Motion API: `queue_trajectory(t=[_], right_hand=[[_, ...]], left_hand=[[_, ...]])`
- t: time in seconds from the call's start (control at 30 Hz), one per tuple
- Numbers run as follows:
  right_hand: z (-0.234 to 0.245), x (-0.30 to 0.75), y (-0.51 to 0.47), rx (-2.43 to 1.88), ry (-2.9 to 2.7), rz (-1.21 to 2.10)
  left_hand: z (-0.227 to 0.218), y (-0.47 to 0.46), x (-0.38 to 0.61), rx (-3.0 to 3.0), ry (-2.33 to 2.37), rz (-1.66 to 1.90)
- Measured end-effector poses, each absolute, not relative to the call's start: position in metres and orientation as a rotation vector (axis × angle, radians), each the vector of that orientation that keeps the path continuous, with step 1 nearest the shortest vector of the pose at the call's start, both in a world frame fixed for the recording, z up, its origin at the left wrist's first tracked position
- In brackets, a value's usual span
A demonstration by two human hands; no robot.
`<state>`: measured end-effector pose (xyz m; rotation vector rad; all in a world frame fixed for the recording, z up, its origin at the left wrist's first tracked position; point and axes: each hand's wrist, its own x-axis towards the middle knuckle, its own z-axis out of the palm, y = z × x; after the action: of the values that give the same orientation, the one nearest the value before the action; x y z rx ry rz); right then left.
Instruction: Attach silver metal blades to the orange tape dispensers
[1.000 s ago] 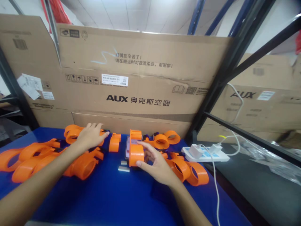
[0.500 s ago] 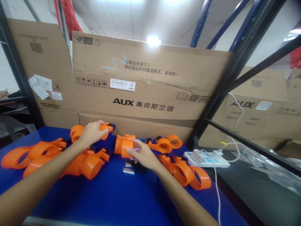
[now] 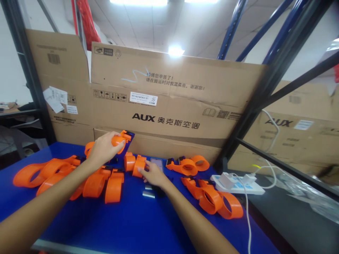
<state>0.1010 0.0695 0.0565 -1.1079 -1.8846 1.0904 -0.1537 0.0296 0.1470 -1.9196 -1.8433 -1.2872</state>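
My left hand (image 3: 104, 146) is closed around an orange tape dispenser (image 3: 119, 144), lifted above the back of the blue table, its dark blade end pointing up and right. With thumb and fingers, my right hand (image 3: 153, 173) grips another orange tape dispenser (image 3: 138, 167) near the middle. Directly left of that one is a further orange tape dispenser (image 3: 129, 162), untouched by my fingers. Under my left forearm lie several more orange tape dispensers (image 3: 114, 188), partly covered by the arm. Two small silvery metal strips (image 3: 148, 194) rest below my right hand, beside something dark that the hand partly hides.
Orange tape dispensers (image 3: 209, 197) form a group on the right, with others (image 3: 188, 166) behind them. A phone (image 3: 157, 164) lies behind my right hand. A white power strip (image 3: 238, 184) with cables sits at the right edge. Cardboard (image 3: 169, 106) walls off the back.
My left hand has raised its tape dispenser slightly and tilted it. The dispenser in my right hand has turned and come apart from its left neighbour. A dispenser in the left group has turned too.
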Motion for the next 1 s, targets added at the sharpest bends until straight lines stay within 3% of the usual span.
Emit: queue_trajectory(t=[0.2, 0.4, 0.6, 0.73, 0.8, 1.0], right_hand=[[0.081, 0.118, 0.068, -1.064, -1.713, 0.929], [0.102, 0.137, 0.063, -0.772, -1.494, 1.119], [0.099, 0.167, 0.053, -0.749, -1.46, 1.119], [0.087, 0.183, 0.048, -0.71, -1.527, 1.172], [0.08, 0.19, 0.048, -0.763, -1.506, 1.168], [0.067, 0.2, 0.046, -0.85, -1.478, 1.164]], left_hand=[[0.146, 0.005, -0.109, -2.004, -1.678, -1.598], [0.125, -0.021, -0.041, -2.265, -1.56, -1.947], [0.095, -0.004, 0.007, -2.133, -1.75, -2.754], [0.081, 0.018, 0.03, -2.484, -1.696, -3.113], [0.072, 0.027, 0.034, -2.378, -1.698, -3.268], [0.053, 0.034, 0.031, -2.153, -1.683, -3.341]])
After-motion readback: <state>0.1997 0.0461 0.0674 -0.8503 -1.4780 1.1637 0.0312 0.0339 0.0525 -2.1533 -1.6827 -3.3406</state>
